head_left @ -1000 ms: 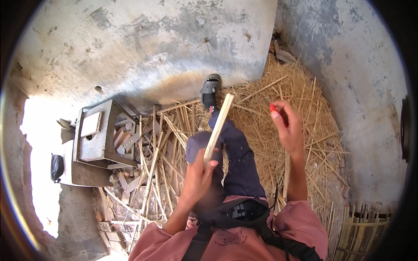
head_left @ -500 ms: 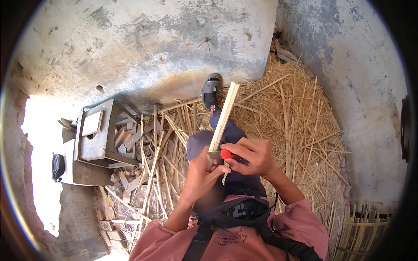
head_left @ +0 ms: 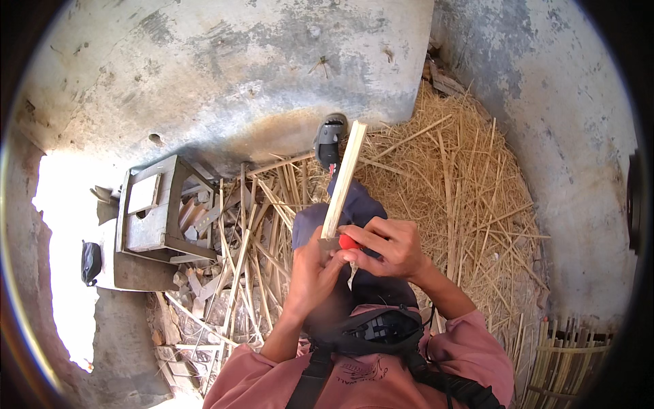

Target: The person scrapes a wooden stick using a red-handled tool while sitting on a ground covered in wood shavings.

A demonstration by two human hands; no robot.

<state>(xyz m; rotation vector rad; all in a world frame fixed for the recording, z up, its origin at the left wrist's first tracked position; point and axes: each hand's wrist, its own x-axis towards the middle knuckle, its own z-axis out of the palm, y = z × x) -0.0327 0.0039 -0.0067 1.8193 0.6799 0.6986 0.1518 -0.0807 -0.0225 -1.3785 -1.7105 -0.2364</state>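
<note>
A pale split bamboo strip [head_left: 345, 174] points away from me above my legs, its lower end in my left hand [head_left: 311, 273], which is closed round it. My right hand [head_left: 390, 249] grips a knife by its red and black handle [head_left: 349, 242]. The grey knife blade [head_left: 330, 243] lies across the strip's near end, between the two hands. Just below the hands hangs a thin pale shaving [head_left: 352, 274]. The fingertips of both hands almost meet, so part of the blade is hidden.
Shavings and loose strips [head_left: 463, 184] cover the floor to the right and ahead. On the left stands a wooden stool [head_left: 146, 228], with bamboo pieces [head_left: 235, 286] and rubble beside it. Worn walls [head_left: 238, 75] close in ahead and right. A woven bamboo basket [head_left: 569, 368] stands at lower right.
The strip's far end has shifted slightly left and up. My right hand and the knife have moved a little left, closer to my left hand.
</note>
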